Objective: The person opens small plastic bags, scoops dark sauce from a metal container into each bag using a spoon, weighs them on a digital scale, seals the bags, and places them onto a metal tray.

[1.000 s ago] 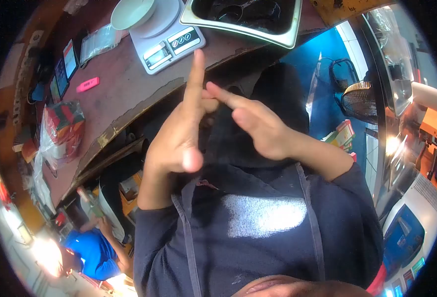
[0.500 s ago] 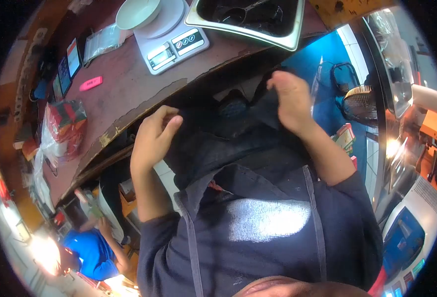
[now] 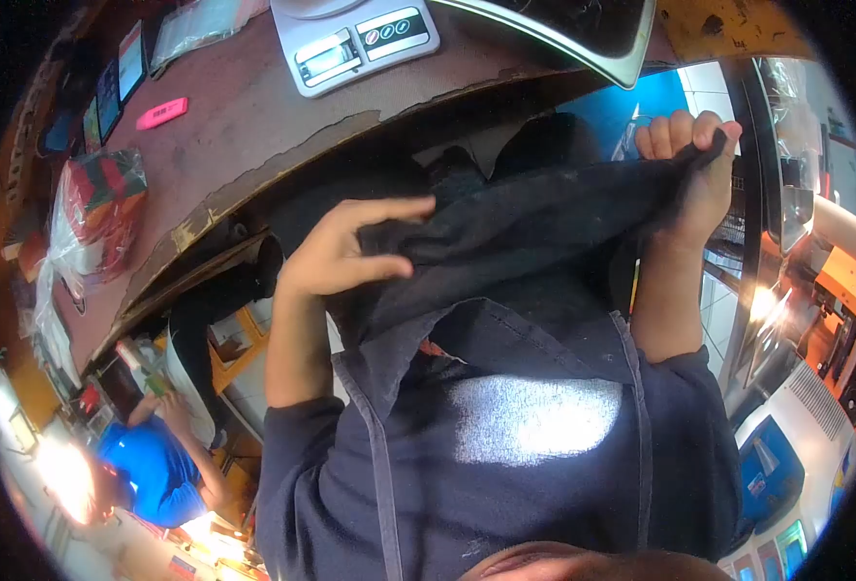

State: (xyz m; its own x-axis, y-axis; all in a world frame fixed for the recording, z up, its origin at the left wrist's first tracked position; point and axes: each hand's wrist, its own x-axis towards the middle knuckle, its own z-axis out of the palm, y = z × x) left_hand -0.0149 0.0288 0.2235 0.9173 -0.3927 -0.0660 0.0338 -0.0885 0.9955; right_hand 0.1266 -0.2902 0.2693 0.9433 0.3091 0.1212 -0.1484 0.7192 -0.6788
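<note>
A black apron hangs over my front and lap, its lower part pulled up and out to the right. My right hand is closed round the edge of that cloth, fingers curled over it. On the other side, my left hand is at the apron's left part, thumb and fingers apart, with dark cloth behind and between them. A white kitchen scale rests on the worn table ahead of me. Beside it is a metal tray with dark contents, partly cut off by the view.
A pink marker, phones, clear plastic bags and a wrapped red package lie on the table. A co-worker in blue is at the lower left. Metal and orange equipment stands at the right.
My hands have parted from near each other; my right hand has moved right and taken hold of the apron. My left hand has moved onto the cloth. The bowl has left the view.
</note>
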